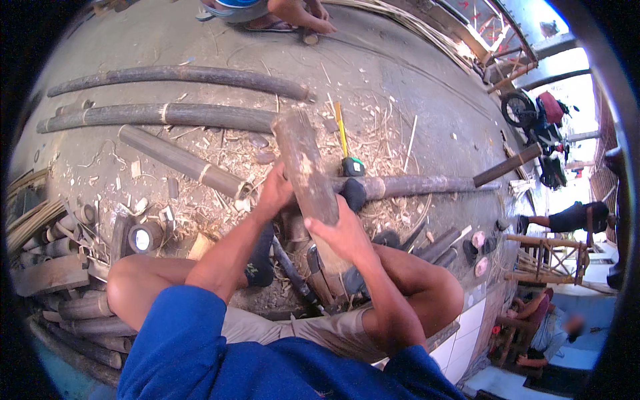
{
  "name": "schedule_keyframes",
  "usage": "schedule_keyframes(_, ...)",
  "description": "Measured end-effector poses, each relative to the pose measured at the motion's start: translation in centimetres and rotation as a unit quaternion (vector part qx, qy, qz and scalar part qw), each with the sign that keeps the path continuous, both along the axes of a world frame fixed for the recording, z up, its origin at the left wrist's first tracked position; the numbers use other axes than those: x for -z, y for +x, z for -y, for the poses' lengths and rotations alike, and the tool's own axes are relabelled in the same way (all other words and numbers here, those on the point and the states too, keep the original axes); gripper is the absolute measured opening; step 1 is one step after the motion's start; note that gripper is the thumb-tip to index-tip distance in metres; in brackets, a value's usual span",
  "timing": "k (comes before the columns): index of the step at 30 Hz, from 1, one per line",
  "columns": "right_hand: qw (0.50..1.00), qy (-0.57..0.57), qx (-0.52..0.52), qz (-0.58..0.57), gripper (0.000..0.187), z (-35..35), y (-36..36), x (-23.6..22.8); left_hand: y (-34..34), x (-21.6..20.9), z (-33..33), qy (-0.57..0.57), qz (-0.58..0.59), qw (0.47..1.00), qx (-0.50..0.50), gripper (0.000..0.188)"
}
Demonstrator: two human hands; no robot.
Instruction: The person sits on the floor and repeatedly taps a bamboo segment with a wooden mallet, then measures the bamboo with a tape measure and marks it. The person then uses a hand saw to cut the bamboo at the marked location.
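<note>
Tilted in front of me is a short, thick log [308,167] with rough dark bark and a paler lower end. My left hand [276,189] grips its left side near the middle. Lower down, my right hand [345,231] wraps round it with the thumb across the bark. Behind the log, a thick bamboo pole [427,186] lies across the floor to the right. A tape measure [353,167] with its yellow blade pulled out rests just beyond that pole. Between my legs lies a dark, narrow length [293,272], partly hidden, whose kind I cannot tell.
Long bamboo poles [183,74] and a split-ended bamboo piece [193,164] lie at the left among shavings. A tape roll [144,238] sits near my left knee, beside stacked bamboo offcuts [83,307]. Another person's foot [300,15] shows at the top; a motorcycle [543,127] stands far right.
</note>
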State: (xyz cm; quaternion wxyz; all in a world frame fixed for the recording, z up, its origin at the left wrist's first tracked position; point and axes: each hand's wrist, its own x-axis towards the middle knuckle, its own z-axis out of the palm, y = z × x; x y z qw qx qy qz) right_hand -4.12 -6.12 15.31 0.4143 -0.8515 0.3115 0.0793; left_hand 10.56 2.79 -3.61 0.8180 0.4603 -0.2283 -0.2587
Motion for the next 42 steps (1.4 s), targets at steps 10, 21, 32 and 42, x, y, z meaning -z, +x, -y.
schedule_keyframes(10,0.947,0.199,0.182,0.176,0.068,-1.7,-9.0,1.0,-6.5,-0.3,-0.4,0.179,0.347,0.917,-0.080,0.046)
schedule_keyframes(21,0.961,0.163,0.190,0.122,0.078,-3.3,-12.5,0.3,-2.4,0.8,0.3,0.184,0.436,0.879,0.066,0.046)
schedule_keyframes(32,0.944,0.050,0.178,0.275,0.089,-5.4,-12.1,4.7,-1.3,0.7,-1.0,0.167,0.446,0.875,0.087,0.049)
schedule_keyframes(42,0.973,0.151,-0.005,0.176,0.082,-1.1,-8.5,1.7,-1.6,0.7,-1.0,0.205,0.319,0.924,0.045,0.046)
